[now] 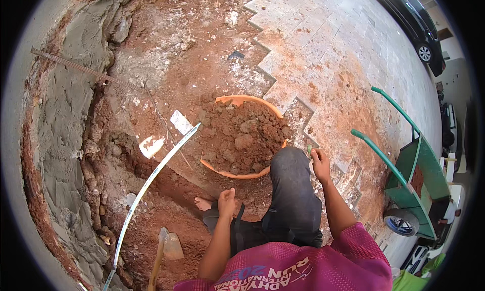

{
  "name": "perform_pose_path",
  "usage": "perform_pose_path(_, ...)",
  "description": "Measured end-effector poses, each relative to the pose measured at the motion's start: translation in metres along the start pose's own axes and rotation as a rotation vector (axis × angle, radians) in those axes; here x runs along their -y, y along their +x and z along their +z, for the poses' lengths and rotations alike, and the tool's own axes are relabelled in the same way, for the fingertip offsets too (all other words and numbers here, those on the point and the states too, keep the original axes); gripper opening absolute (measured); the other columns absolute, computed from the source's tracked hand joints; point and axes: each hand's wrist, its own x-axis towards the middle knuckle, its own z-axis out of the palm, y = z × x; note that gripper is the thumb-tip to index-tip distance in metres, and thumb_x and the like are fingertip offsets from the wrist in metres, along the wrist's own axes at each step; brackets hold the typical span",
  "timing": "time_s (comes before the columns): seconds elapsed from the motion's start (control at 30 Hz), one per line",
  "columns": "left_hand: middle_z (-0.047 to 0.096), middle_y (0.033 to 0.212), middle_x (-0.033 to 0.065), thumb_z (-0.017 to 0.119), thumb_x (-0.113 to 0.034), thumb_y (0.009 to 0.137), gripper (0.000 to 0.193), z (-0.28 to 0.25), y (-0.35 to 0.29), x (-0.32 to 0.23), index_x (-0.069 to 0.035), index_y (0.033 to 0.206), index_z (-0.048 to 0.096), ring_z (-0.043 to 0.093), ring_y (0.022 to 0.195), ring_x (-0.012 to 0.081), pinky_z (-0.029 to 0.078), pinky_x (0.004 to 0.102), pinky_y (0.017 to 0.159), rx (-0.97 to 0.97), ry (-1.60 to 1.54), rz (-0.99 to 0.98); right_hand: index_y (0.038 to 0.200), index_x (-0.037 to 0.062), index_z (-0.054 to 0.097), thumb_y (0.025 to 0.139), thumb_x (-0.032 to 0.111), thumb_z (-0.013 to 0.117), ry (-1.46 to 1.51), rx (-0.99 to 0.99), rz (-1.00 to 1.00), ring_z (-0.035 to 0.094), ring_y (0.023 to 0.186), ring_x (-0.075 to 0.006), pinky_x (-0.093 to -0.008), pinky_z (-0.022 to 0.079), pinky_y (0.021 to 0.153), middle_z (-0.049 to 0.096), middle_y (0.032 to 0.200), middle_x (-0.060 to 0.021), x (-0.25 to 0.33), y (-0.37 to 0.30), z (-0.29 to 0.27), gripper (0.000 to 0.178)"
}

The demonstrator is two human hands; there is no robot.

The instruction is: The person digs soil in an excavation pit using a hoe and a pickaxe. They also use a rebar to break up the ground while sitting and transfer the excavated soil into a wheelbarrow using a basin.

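Green scrap (pixel 309 148) apparently at right fingertips (pixel 316 154)

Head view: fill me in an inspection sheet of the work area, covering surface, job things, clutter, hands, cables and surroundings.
Surface: loose reddish soil beside pale pavers with a stepped edge.
Job things: jagged orange rim around heaped, lumpy soil.
Clutter: white container on its side, white slab-like piece, digging tool, long white strip, possibly pipe.
Left hand: fingers curled; nothing seen in it.
Right hand: small green item at its fingertips; grip unclear.
Cables: none that I can identify for certain.
Surroundings: green wheelbarrow at right, black car beyond, rough grey mortar-like band at left.
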Motion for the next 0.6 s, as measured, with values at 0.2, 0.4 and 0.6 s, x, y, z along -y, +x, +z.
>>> perform_pose_path(0.2,0.045,0.142,0.0216,0.047,-0.071,0.095,0.094,0.096,0.105,-0.003,0.003,0.15,0.03,0.049,0.128,0.0359,0.04,0.0451,0.106,-0.462,-0.21,-0.167,0.147,-0.0044,0.039,0.095,0.051,0.058,-0.328,0.18,-0.657,0.037,0.141,-0.0438,-0.0483,0.028,0.117,0.041,0.149,-0.0301,0.028,0.145,0.082,0.078)
perform_pose_path(0.4,0.048,0.103,0.0086,0.048,-0.061,0.1,0.068,0.144,0.174,0.003,0.001,0.13,0.045,0.05,0.091,0.0217,0.043,0.0382,0.083,-0.864,-0.546,0.081,0.147,-0.0114,0.032,0.093,0.057,0.058,-0.474,0.349,-0.927,0.026,0.146,-0.0469,-0.0569,0.016,0.12,0.032,0.153,-0.033,0.017,0.161,0.147,0.091)
perform_pose_path(0.6,0.039,0.107,0.0047,0.053,-0.053,0.1,0.057,0.15,0.177,0.004,-0.002,0.124,0.047,0.041,0.096,0.0196,0.038,0.0382,0.084,-0.957,-0.581,0.08,0.148,-0.0097,0.031,0.093,0.061,0.055,-0.486,0.504,-0.877,0.02,0.149,-0.0442,-0.0601,0.007,0.12,0.028,0.155,-0.0303,0.016,0.169,0.145,0.093)
